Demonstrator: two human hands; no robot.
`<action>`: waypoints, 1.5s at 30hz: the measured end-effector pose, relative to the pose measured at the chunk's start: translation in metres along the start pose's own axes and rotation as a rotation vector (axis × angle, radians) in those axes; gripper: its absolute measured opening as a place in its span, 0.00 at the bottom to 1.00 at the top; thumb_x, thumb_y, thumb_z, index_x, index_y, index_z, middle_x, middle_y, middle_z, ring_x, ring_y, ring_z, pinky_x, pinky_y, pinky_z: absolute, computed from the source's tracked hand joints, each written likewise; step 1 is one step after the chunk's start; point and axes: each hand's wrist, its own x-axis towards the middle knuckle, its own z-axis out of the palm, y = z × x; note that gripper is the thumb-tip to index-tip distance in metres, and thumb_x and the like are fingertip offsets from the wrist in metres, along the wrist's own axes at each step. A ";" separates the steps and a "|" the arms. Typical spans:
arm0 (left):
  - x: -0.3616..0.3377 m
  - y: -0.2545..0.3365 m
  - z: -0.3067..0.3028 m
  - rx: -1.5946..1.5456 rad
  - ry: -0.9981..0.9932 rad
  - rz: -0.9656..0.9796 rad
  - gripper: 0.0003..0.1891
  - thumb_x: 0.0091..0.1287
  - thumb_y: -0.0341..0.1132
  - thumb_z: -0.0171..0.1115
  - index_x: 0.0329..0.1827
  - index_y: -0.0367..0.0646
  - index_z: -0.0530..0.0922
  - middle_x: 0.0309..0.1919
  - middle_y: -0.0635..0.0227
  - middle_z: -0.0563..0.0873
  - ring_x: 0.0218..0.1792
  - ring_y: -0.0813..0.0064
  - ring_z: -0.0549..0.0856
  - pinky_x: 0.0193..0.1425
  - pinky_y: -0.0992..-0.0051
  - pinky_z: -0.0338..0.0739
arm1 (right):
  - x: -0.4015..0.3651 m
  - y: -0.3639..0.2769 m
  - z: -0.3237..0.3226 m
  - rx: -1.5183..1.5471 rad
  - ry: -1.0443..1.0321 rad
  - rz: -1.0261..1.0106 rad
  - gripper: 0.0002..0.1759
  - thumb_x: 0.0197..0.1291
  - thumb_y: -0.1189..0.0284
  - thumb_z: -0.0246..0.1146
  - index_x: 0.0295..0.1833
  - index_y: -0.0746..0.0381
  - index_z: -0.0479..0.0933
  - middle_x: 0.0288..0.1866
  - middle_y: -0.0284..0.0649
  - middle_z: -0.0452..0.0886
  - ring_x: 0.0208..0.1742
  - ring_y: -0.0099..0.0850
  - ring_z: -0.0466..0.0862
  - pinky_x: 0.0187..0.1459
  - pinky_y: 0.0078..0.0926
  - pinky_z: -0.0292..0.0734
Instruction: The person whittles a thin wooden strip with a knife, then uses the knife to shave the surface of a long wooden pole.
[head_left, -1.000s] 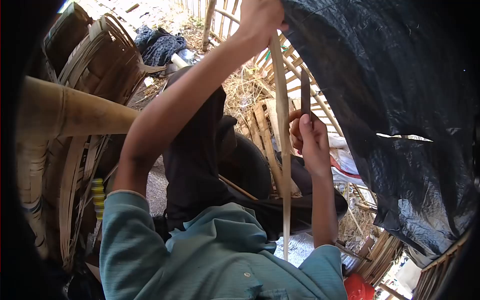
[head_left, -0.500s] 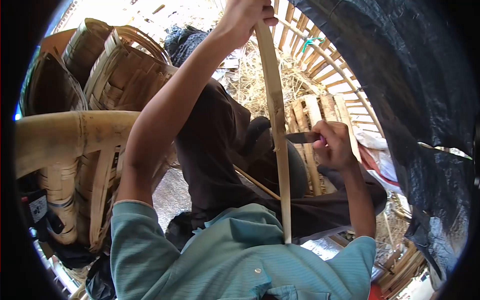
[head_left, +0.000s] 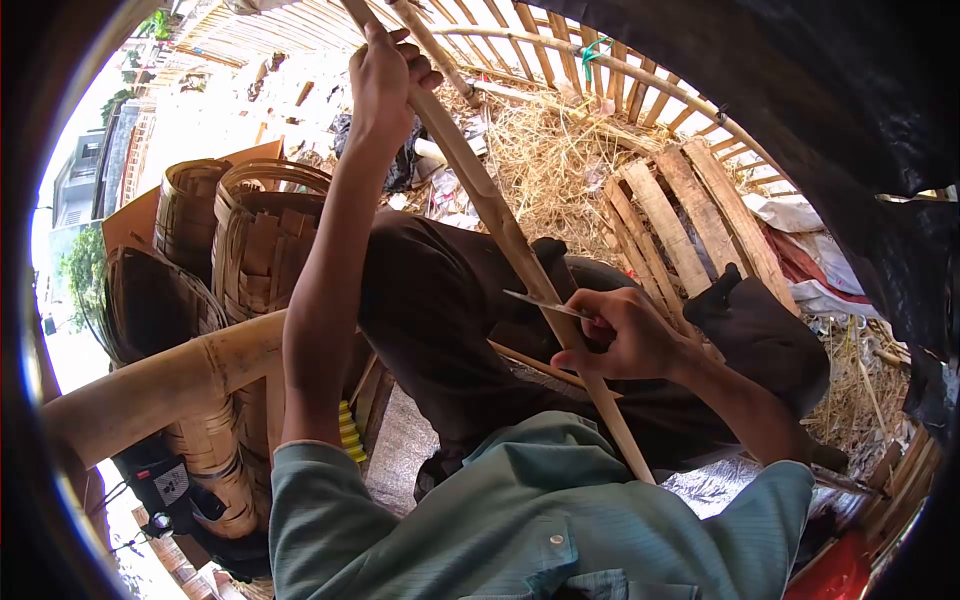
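Observation:
A long split bamboo strip (head_left: 482, 190) runs slantwise from the upper left down to the front of the teal shirt (head_left: 520, 520). My left hand (head_left: 385, 85) is closed around its upper part, with my arm stretched far forward. In my right hand (head_left: 628, 335) is a knife (head_left: 545, 303), its handle mostly hidden by my fingers. The blade lies across the strip, around the middle of its length, and appears to touch it. My right thumb is by the strip's edge, just below the blade. Dark trousers (head_left: 430, 310) cover my bent legs beneath the strip.
Woven bamboo baskets (head_left: 265, 240) stand at the left, beside a thick bamboo pole (head_left: 170, 375). Ahead lie straw (head_left: 540, 150) and a wooden slatted panel (head_left: 670, 215). A curved bamboo slat fence (head_left: 640, 80) runs behind them. Black plastic sheeting (head_left: 840, 130) hangs at the right.
The strip has tilted, its upper end moving left with my left hand. My right hand has brought the knife lower and across the strip. The view has shifted, showing more at the left.

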 end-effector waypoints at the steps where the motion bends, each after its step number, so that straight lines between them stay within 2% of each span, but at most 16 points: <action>1: -0.002 0.004 0.003 0.043 0.014 0.033 0.23 0.76 0.48 0.33 0.45 0.32 0.66 0.26 0.68 0.64 0.21 0.80 0.64 0.25 0.73 0.67 | -0.002 0.000 0.000 0.001 0.011 -0.014 0.24 0.45 0.55 0.75 0.36 0.62 0.74 0.16 0.28 0.66 0.18 0.17 0.67 0.21 0.20 0.61; 4: -0.002 0.009 0.003 -0.055 0.001 0.044 0.23 0.76 0.48 0.33 0.42 0.34 0.66 0.24 0.70 0.62 0.20 0.80 0.61 0.24 0.74 0.64 | -0.004 -0.002 0.000 -0.037 0.091 -0.085 0.23 0.46 0.55 0.74 0.31 0.62 0.75 0.17 0.30 0.68 0.18 0.19 0.69 0.21 0.23 0.63; 7: 0.006 0.005 -0.014 -0.108 -0.098 0.059 0.19 0.74 0.39 0.44 0.56 0.29 0.66 0.23 0.72 0.68 0.25 0.77 0.70 0.33 0.74 0.71 | -0.008 -0.006 -0.009 -0.178 0.075 -0.101 0.23 0.51 0.52 0.69 0.30 0.61 0.74 0.17 0.33 0.70 0.18 0.26 0.73 0.21 0.27 0.66; 8: 0.010 0.003 -0.017 -0.042 -0.048 0.058 0.18 0.72 0.37 0.44 0.57 0.29 0.66 0.24 0.71 0.69 0.26 0.77 0.71 0.35 0.73 0.73 | -0.010 -0.006 -0.012 -0.240 0.049 -0.094 0.23 0.53 0.51 0.67 0.30 0.61 0.73 0.18 0.34 0.71 0.18 0.29 0.74 0.22 0.28 0.67; 11: 0.017 -0.003 -0.034 0.027 -0.198 0.117 0.18 0.72 0.35 0.43 0.57 0.29 0.66 0.24 0.70 0.70 0.27 0.76 0.72 0.36 0.71 0.74 | -0.016 0.002 -0.015 -0.500 0.153 -0.216 0.24 0.58 0.48 0.60 0.29 0.60 0.71 0.18 0.38 0.72 0.20 0.38 0.76 0.23 0.33 0.69; 14: 0.013 -0.001 -0.030 0.262 -0.231 0.150 0.17 0.71 0.32 0.43 0.58 0.29 0.66 0.25 0.68 0.72 0.27 0.75 0.74 0.36 0.74 0.76 | -0.018 0.004 -0.020 -0.609 0.176 -0.211 0.24 0.61 0.49 0.56 0.29 0.60 0.69 0.19 0.39 0.72 0.21 0.41 0.76 0.23 0.36 0.70; 17: 0.014 -0.001 -0.033 0.532 -0.230 0.208 0.17 0.69 0.29 0.48 0.58 0.29 0.66 0.31 0.64 0.78 0.31 0.72 0.81 0.40 0.75 0.81 | -0.016 0.000 -0.026 -0.703 0.176 -0.255 0.24 0.62 0.49 0.54 0.27 0.59 0.68 0.19 0.37 0.73 0.20 0.37 0.79 0.21 0.35 0.72; 20: 0.003 0.007 -0.012 0.533 -0.116 0.158 0.18 0.66 0.26 0.52 0.58 0.30 0.66 0.38 0.57 0.81 0.34 0.68 0.84 0.43 0.73 0.84 | -0.015 0.001 -0.024 -0.632 0.195 -0.226 0.24 0.61 0.49 0.55 0.28 0.60 0.67 0.19 0.39 0.71 0.21 0.41 0.76 0.24 0.36 0.70; 23: 0.008 -0.002 -0.028 1.081 -0.322 0.851 0.17 0.67 0.25 0.51 0.58 0.30 0.67 0.39 0.56 0.81 0.34 0.67 0.84 0.44 0.72 0.84 | -0.010 0.004 -0.027 -0.619 0.233 -0.202 0.25 0.61 0.47 0.54 0.28 0.60 0.67 0.19 0.39 0.71 0.21 0.41 0.77 0.25 0.35 0.71; 24: 0.006 -0.003 -0.023 0.999 -0.296 0.804 0.15 0.68 0.29 0.53 0.53 0.28 0.68 0.32 0.60 0.79 0.28 0.71 0.82 0.39 0.72 0.83 | -0.009 0.007 -0.028 -0.659 0.253 -0.246 0.25 0.61 0.47 0.54 0.28 0.59 0.67 0.19 0.37 0.71 0.20 0.39 0.77 0.23 0.35 0.70; 27: -0.013 0.013 0.020 0.234 0.049 0.046 0.16 0.69 0.36 0.53 0.48 0.27 0.70 0.24 0.66 0.74 0.22 0.77 0.75 0.31 0.74 0.78 | -0.004 0.010 -0.034 -0.801 0.311 -0.355 0.26 0.60 0.45 0.54 0.27 0.58 0.68 0.18 0.34 0.71 0.18 0.34 0.77 0.20 0.33 0.70; 28: -0.021 0.015 0.029 0.247 0.107 0.056 0.17 0.69 0.42 0.51 0.41 0.31 0.71 0.20 0.70 0.68 0.19 0.80 0.69 0.25 0.74 0.72 | -0.003 0.008 -0.034 -0.864 0.326 -0.379 0.27 0.59 0.44 0.54 0.27 0.58 0.68 0.18 0.33 0.70 0.18 0.32 0.76 0.20 0.32 0.70; 34: -0.024 0.016 0.030 0.215 0.100 0.077 0.15 0.69 0.41 0.45 0.35 0.34 0.69 0.18 0.74 0.62 0.16 0.81 0.66 0.23 0.75 0.70 | 0.013 0.004 -0.032 -1.120 0.447 -0.577 0.27 0.55 0.41 0.55 0.25 0.55 0.68 0.20 0.29 0.68 0.20 0.25 0.75 0.22 0.28 0.68; 37: -0.025 0.015 0.026 0.225 0.106 0.062 0.15 0.69 0.39 0.44 0.39 0.33 0.69 0.17 0.75 0.60 0.16 0.82 0.65 0.22 0.77 0.68 | 0.019 0.000 -0.031 -1.181 0.466 -0.636 0.27 0.55 0.41 0.55 0.24 0.54 0.68 0.21 0.29 0.68 0.20 0.23 0.74 0.22 0.27 0.66; 41: -0.030 0.017 0.019 0.219 0.113 0.050 0.20 0.68 0.40 0.44 0.53 0.30 0.68 0.22 0.73 0.64 0.19 0.82 0.67 0.22 0.78 0.68 | 0.025 0.001 -0.016 -1.217 0.526 -0.639 0.27 0.55 0.42 0.55 0.24 0.54 0.67 0.20 0.30 0.67 0.18 0.24 0.72 0.20 0.27 0.64; 45: -0.032 0.021 0.019 0.271 0.144 0.015 0.22 0.68 0.41 0.45 0.55 0.29 0.68 0.26 0.70 0.67 0.22 0.80 0.69 0.26 0.76 0.71 | 0.023 0.007 -0.001 -0.922 0.413 -0.489 0.27 0.58 0.43 0.54 0.23 0.56 0.65 0.18 0.34 0.69 0.18 0.30 0.74 0.19 0.31 0.65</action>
